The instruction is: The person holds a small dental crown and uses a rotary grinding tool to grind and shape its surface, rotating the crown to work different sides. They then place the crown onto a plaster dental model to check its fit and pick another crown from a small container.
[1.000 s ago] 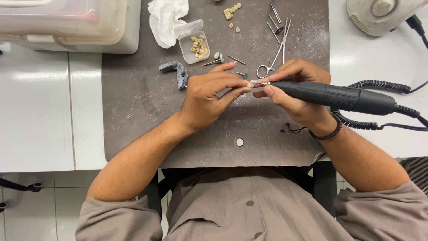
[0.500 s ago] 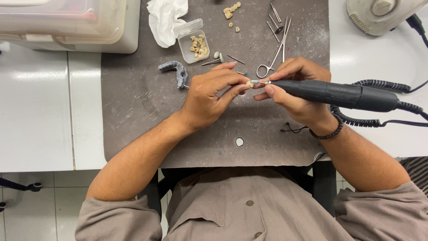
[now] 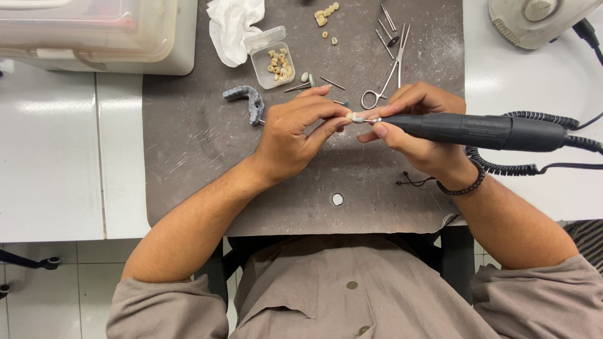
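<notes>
My left hand [image 3: 295, 129] pinches a small pale tooth-like piece [image 3: 349, 116] between thumb and fingertips above a dark grey mat [image 3: 188, 163]. My right hand [image 3: 418, 129] grips a black rotary handpiece [image 3: 483, 130] like a pen. Its metal tip touches the small piece. A coiled black cable [image 3: 534, 168] runs from the handpiece to the right.
On the mat lie a grey dental arch model [image 3: 246, 100], an open clear box of small pale pieces [image 3: 274, 59], crumpled white tissue [image 3: 231, 25], scissor-like forceps [image 3: 384, 78], loose burs [image 3: 326, 81] and more pale pieces [image 3: 325, 14]. A clear bin [image 3: 88, 31] stands far left, a white machine [image 3: 534, 19] far right.
Both hands stay together at the same spot. The handpiece and fingers shift only slightly.
</notes>
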